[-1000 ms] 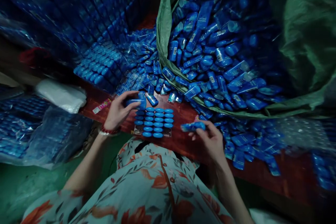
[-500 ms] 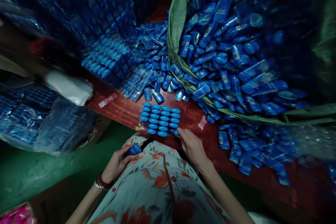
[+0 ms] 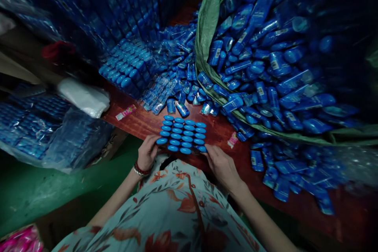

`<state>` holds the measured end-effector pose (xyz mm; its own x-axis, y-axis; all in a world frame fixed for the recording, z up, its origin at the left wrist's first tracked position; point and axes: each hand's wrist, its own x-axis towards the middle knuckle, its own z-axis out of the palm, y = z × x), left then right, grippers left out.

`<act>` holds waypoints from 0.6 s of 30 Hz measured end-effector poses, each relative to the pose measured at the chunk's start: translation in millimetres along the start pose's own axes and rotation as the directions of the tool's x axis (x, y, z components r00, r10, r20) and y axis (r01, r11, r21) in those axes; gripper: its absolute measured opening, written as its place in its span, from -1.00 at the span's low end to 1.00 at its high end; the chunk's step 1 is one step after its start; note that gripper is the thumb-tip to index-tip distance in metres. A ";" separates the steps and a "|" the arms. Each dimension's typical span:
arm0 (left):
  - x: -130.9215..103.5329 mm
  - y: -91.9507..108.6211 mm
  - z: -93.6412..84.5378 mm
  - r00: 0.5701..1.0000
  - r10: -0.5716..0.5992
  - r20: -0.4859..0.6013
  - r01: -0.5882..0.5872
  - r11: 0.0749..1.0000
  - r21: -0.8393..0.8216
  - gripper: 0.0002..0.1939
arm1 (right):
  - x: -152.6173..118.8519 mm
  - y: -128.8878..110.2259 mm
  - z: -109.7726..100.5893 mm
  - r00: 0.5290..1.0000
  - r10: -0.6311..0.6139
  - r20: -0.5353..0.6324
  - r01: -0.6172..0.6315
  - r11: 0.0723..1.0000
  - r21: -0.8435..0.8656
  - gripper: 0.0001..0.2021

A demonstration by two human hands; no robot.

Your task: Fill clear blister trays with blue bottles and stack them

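A block of blue bottles (image 3: 182, 131) stands upright in rows near the table's front edge, oval blue caps facing up. My left hand (image 3: 148, 152) is closed around a blue bottle (image 3: 162, 141) at the block's left front corner. At the opposite front corner, my right hand (image 3: 220, 162) has its fingers closed on another blue bottle (image 3: 202, 149), of which mostly the cap shows. Behind the block, several loose blue bottles (image 3: 182, 109) lie on their sides.
A green woven sack (image 3: 203, 43) spills blue bottles across the reddish table (image 3: 141, 125). Wrapped bottle packs (image 3: 125, 65) are stacked at the back left. Small pink wrappers lie on either side. Below left sits a plastic-covered pack (image 3: 79, 138) above the green floor (image 3: 88, 187).
My left hand has moved up and forward from beside my lap, bringing its bottle to the block's left front corner. My right hand stays at the right corner. The view has shifted slightly.
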<state>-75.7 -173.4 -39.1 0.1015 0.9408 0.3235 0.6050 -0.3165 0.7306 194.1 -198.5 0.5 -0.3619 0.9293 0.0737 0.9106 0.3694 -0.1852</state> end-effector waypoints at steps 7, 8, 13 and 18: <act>6.4 -8.3 -9.8 0.963 0.189 0.190 -0.214 0.969 0.120 -0.67 | 9.7 -15.6 -8.5 0.995 -0.014 0.103 0.040 0.966 -0.256 -0.73; 8.1 -8.2 -11.1 0.961 0.185 0.206 -0.211 0.971 0.115 -0.68 | 11.5 -17.8 -10.2 0.993 -0.019 0.114 0.050 0.960 -0.277 -0.74; 8.0 -10.6 -10.4 0.985 0.072 0.155 -0.084 0.994 0.073 -0.75 | 17.7 -27.7 -17.6 0.990 0.010 0.138 0.034 0.948 -0.316 -0.76; 2.9 -14.9 -9.1 0.993 -0.044 0.113 0.037 0.998 0.059 -0.74 | 19.1 -32.6 -19.7 0.989 0.036 0.143 0.009 0.952 -0.307 -0.76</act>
<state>-91.6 -167.1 -43.5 0.1633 0.9615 0.2211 0.6539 -0.2733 0.7055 161.5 -192.8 27.3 -0.3533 0.9326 -0.0736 0.9244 0.3601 0.1255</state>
